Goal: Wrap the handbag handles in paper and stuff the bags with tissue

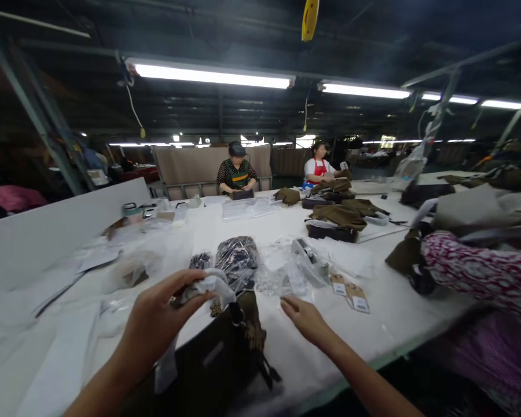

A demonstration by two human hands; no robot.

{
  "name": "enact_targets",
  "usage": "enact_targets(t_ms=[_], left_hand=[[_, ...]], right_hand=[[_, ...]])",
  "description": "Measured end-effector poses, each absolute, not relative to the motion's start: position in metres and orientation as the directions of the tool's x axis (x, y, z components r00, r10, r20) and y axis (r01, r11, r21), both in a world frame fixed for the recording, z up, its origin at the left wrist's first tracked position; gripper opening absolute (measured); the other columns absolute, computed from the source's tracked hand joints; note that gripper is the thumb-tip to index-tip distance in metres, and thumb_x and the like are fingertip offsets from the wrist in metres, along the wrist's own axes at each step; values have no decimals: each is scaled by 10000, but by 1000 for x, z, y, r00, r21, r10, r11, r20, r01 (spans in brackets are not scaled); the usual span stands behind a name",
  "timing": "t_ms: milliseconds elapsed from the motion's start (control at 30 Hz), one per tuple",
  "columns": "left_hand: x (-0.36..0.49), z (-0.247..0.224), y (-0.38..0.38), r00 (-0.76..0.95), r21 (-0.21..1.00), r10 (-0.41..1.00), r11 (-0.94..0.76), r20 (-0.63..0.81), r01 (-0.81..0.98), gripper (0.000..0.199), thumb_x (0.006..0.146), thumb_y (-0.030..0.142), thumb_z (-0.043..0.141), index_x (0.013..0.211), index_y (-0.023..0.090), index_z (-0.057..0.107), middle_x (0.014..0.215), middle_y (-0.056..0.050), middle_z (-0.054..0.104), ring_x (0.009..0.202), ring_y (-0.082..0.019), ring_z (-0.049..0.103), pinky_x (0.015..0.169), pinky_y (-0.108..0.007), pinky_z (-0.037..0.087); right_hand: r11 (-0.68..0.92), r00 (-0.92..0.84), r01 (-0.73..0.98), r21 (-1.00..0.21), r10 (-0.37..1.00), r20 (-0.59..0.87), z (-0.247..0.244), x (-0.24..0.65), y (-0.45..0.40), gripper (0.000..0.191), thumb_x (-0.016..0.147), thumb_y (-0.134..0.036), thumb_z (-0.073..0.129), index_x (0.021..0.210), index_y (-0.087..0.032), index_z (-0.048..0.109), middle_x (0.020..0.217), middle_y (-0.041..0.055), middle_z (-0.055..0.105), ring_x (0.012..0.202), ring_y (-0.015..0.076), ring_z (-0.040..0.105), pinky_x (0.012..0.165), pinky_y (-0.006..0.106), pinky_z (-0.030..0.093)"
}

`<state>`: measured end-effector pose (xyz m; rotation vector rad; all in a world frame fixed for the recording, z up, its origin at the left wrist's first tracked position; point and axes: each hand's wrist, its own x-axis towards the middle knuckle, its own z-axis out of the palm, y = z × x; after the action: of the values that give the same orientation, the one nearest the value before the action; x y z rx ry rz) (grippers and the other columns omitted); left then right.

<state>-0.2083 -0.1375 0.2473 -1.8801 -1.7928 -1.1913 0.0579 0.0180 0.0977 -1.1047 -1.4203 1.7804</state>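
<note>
My left hand grips the handle of a dark olive handbag, the handle wrapped in white padding. The bag stands at the near table edge, with a ring and dark straps hanging at its right side. To the right of the bag, my right hand is low over the white table, fingers stretched out and nothing seen in them. Just beyond its fingertips lie crumpled clear plastic bags. A plastic-wrapped dark bundle lies behind the handle, and cardboard tags rest right of my right hand.
Several olive bags are stacked farther back on the white table. A person's patterned sleeve reaches in from the right near another bag. Two people work across the table. A white partition borders the left side, with loose plastic beside it.
</note>
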Motion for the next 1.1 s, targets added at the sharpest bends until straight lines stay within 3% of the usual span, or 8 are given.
enact_targets(t_ms=[100,167,267,533,667,833,967,1100], left_hand=[[-201,245,-137,-217,473,766,-126,605,872,402,801,604,733,1000,254,749,973,9,782,846,-193,733,857,-267,566],[-193,247,-136,-211,526,814,-132,541,840,385,800,566,746,1010,243,753,1025,-13,780,906,-217,732,894,-302,569],[-180,253,-138,-192,567,825,-179,532,804,384,792,542,746,1008,226,763,1059,-45,779,982,-256,729,934,-351,577],[-192,251,-170,-278,692,887,-63,369,719,624,785,580,742,1309,251,663,1123,-68,773,1052,-293,729,946,-402,594],[-209,225,-185,-296,628,884,3,363,778,527,837,595,673,1249,267,697,1218,-57,741,1195,-304,663,1027,-409,544],[-200,217,-184,-314,662,872,-15,375,749,443,933,563,557,1124,192,704,930,-51,767,871,-225,742,807,-285,614],[-185,229,-177,-264,590,831,-93,490,802,402,895,531,640,1189,264,702,1196,-33,744,1129,-258,691,993,-339,558],[-186,228,-177,-370,634,782,-40,501,773,454,824,544,725,1211,309,694,1166,-9,754,1063,-243,719,946,-329,587]], right_hand=[[195,-385,-20,-981,904,187,141,50,-3,318,908,-459,649,1098,-211,709,1190,101,701,1101,253,659,1000,383,522],[486,-430,-75,-871,772,468,170,32,-22,323,941,-406,615,1196,-221,686,1166,87,713,1048,239,680,934,374,553],[661,-538,-124,-740,582,610,193,-5,-41,458,924,-352,661,1362,-238,588,1315,84,668,1187,242,633,1025,386,505],[674,-672,-64,-736,516,531,131,-30,-20,159,958,-274,614,923,-181,739,933,57,757,903,216,703,850,311,518],[584,-627,-54,-810,612,483,127,-9,-26,160,923,-236,656,1047,-195,749,1035,62,765,997,229,705,938,347,517],[583,-595,-163,-796,585,551,167,-1,-43,721,812,-337,803,1460,-249,500,1457,87,576,1355,270,530,1157,418,393],[692,-562,-186,-697,507,654,179,-13,-44,323,956,-307,633,1269,-233,656,1220,66,723,1140,220,668,1017,343,492],[682,-629,-67,-728,537,562,148,-17,-34,162,968,-276,603,1002,-221,752,974,45,767,936,213,700,929,344,513]])
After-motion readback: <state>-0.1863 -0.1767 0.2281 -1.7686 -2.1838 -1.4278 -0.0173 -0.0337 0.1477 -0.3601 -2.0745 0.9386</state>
